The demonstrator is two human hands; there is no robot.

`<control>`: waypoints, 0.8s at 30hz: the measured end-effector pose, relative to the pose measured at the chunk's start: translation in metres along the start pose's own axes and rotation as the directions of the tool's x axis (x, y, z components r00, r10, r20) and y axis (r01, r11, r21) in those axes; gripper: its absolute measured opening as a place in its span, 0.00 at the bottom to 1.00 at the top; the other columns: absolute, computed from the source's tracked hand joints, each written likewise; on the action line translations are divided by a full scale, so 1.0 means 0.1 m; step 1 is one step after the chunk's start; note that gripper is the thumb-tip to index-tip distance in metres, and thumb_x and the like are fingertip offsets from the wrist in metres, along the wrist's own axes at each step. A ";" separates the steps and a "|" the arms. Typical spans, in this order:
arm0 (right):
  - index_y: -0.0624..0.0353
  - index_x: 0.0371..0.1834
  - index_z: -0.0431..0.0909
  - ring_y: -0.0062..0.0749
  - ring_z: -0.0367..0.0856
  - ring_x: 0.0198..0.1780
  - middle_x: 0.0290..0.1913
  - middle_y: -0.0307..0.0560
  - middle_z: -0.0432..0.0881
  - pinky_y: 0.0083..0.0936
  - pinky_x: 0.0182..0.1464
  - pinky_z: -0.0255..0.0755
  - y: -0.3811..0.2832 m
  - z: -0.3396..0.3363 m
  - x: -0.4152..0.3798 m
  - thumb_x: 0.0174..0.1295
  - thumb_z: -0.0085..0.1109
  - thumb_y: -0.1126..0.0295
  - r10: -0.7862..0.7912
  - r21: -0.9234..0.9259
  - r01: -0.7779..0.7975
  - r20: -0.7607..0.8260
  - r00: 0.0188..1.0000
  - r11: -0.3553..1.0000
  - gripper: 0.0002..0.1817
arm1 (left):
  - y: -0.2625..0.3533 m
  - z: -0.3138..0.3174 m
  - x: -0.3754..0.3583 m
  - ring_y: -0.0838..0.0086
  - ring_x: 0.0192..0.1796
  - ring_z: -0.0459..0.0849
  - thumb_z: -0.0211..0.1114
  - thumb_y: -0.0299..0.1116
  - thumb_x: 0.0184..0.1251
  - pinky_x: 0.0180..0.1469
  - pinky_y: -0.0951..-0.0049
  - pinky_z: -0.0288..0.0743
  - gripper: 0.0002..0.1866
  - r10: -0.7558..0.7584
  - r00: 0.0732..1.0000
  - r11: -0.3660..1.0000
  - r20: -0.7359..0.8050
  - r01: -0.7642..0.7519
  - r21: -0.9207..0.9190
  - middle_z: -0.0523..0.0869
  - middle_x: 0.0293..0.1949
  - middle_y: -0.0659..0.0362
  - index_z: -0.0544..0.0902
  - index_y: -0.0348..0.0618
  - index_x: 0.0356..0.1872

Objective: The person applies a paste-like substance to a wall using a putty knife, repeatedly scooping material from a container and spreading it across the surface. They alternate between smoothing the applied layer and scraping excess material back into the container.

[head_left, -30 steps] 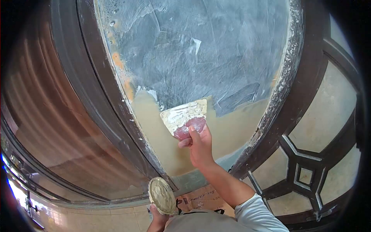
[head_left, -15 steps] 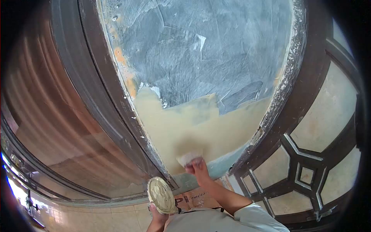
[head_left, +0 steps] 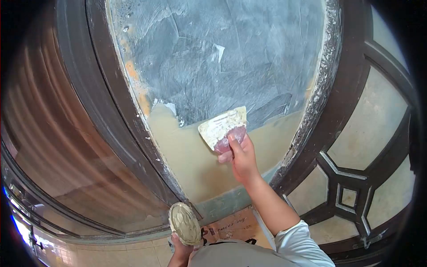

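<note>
Half a second on, right hand [head_left: 242, 158] is gripping scraper [head_left: 223, 127] back up at putty edge [head_left: 267, 122], starting another downstroke; left hand [head_left: 181, 249] is clasping putty-loaded plate [head_left: 184, 223].

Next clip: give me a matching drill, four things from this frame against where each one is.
1. putty scraper
2. round putty pad
3. beige filler coat
4. dark wooden frame

a. in the left hand, low
b. around the panel
c. in the right hand, against the panel
d. across the panel's lower part

Pairs: 1-c, 2-a, 3-d, 4-b
</note>
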State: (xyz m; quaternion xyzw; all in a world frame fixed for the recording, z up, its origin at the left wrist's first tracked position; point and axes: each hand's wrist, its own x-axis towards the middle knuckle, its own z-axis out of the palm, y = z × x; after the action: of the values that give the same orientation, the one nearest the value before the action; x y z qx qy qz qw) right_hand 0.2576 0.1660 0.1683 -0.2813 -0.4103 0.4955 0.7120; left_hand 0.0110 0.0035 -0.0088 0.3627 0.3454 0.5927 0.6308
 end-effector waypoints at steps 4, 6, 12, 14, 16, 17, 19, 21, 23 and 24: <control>0.57 0.54 0.67 0.25 0.83 0.27 0.41 0.45 0.82 0.22 0.29 0.79 0.11 -0.04 0.04 0.73 0.52 0.64 0.021 0.008 -0.021 -0.010 1.000 1.000 0.13 | -0.07 -0.09 -0.01 0.60 0.70 0.70 0.42 0.73 0.64 0.70 0.55 0.66 0.46 -0.007 1.000 0.998 0.022 0.008 -0.066 0.69 0.70 0.56 0.59 0.49 0.75; 0.58 0.52 0.68 0.26 0.83 0.30 0.41 0.45 0.82 0.22 0.30 0.79 0.39 -0.19 -0.06 0.73 0.52 0.64 0.034 -0.043 -0.036 -0.051 0.998 0.998 0.12 | 0.03 0.00 -0.02 0.60 0.70 0.70 0.42 0.72 0.65 0.69 0.55 0.67 0.45 -0.005 1.000 0.999 -0.002 0.005 -0.035 0.69 0.69 0.56 0.60 0.49 0.74; 0.53 0.46 0.70 0.29 0.83 0.34 0.36 0.45 0.82 0.26 0.30 0.80 2.59 -1.60 -1.31 0.72 0.53 0.65 0.524 0.032 -0.529 -0.196 0.828 0.848 0.07 | 0.01 -0.01 0.01 0.60 0.69 0.71 0.42 0.70 0.66 0.69 0.55 0.67 0.44 -0.047 0.993 0.996 -0.110 0.038 -0.083 0.72 0.68 0.56 0.63 0.48 0.73; 0.53 0.46 0.70 0.28 0.83 0.35 0.37 0.44 0.81 0.26 0.30 0.79 2.73 -1.88 -1.59 0.72 0.52 0.66 0.663 0.092 -0.657 -0.127 0.737 0.748 0.05 | 0.03 0.00 0.02 0.60 0.69 0.71 0.42 0.70 0.66 0.69 0.55 0.67 0.44 -0.071 0.989 0.995 -0.132 0.060 -0.081 0.72 0.68 0.56 0.63 0.48 0.73; 0.52 0.46 0.70 0.26 0.81 0.33 0.35 0.41 0.80 0.23 0.25 0.75 2.52 -1.86 -1.75 0.71 0.52 0.68 0.727 0.054 -0.726 -0.025 0.686 0.686 0.05 | 0.04 -0.01 0.03 0.59 0.70 0.70 0.39 0.71 0.67 0.70 0.55 0.66 0.44 0.039 0.998 0.998 -0.046 -0.037 0.043 0.69 0.70 0.55 0.60 0.49 0.74; 0.52 0.46 0.70 0.26 0.81 0.33 0.35 0.41 0.80 0.23 0.25 0.75 2.39 -1.78 -1.72 0.71 0.52 0.68 0.728 0.054 -0.726 -0.023 0.686 0.686 0.05 | 0.07 0.02 0.04 0.59 0.70 0.70 0.39 0.71 0.67 0.70 0.55 0.66 0.44 0.041 0.998 0.998 -0.048 -0.039 0.044 0.69 0.70 0.55 0.60 0.49 0.74; 0.50 0.45 0.73 0.19 0.76 0.25 0.32 0.36 0.78 0.19 0.16 0.59 2.08 -1.66 -1.50 0.72 0.50 0.68 0.765 0.064 -0.763 -0.075 0.640 0.644 0.04 | 0.19 0.09 0.08 0.59 0.72 0.66 0.34 0.73 0.66 0.71 0.53 0.63 0.46 0.016 0.998 0.994 0.064 -0.008 -0.112 0.65 0.73 0.56 0.58 0.51 0.76; 0.51 0.44 0.73 0.18 0.76 0.25 0.32 0.36 0.78 0.18 0.16 0.58 1.83 -1.55 -1.35 0.71 0.51 0.69 0.736 0.062 -0.738 0.059 0.674 0.672 0.03 | 0.28 0.15 0.12 0.60 0.73 0.65 0.31 0.74 0.66 0.72 0.52 0.62 0.47 0.004 0.993 0.982 0.117 0.018 -0.188 0.63 0.74 0.56 0.57 0.52 0.76; 0.57 0.54 0.72 0.17 0.74 0.27 0.32 0.33 0.75 0.17 0.22 0.64 1.42 -1.33 -1.21 0.67 0.57 0.68 0.672 0.026 -0.714 0.313 0.671 0.700 0.14 | 0.36 0.20 0.17 0.58 0.74 0.64 0.30 0.75 0.65 0.73 0.51 0.61 0.47 0.060 0.967 0.967 0.249 0.005 -0.255 0.61 0.75 0.57 0.56 0.53 0.77; 0.57 0.54 0.72 0.17 0.74 0.27 0.32 0.33 0.75 0.17 0.22 0.64 1.25 -1.15 -1.21 0.67 0.57 0.68 0.672 0.027 -0.714 0.314 0.670 0.699 0.14 | 0.36 0.23 0.18 0.58 0.74 0.64 0.30 0.75 0.65 0.73 0.51 0.61 0.47 0.060 0.967 0.967 0.247 0.005 -0.254 0.61 0.75 0.57 0.56 0.53 0.77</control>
State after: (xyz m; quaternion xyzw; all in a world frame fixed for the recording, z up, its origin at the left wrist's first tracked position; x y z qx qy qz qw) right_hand 0.2768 0.0976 -0.0278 -0.2898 -0.3308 0.7924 0.4227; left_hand 0.0137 0.0215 0.0334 0.3569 0.1786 0.5896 0.7022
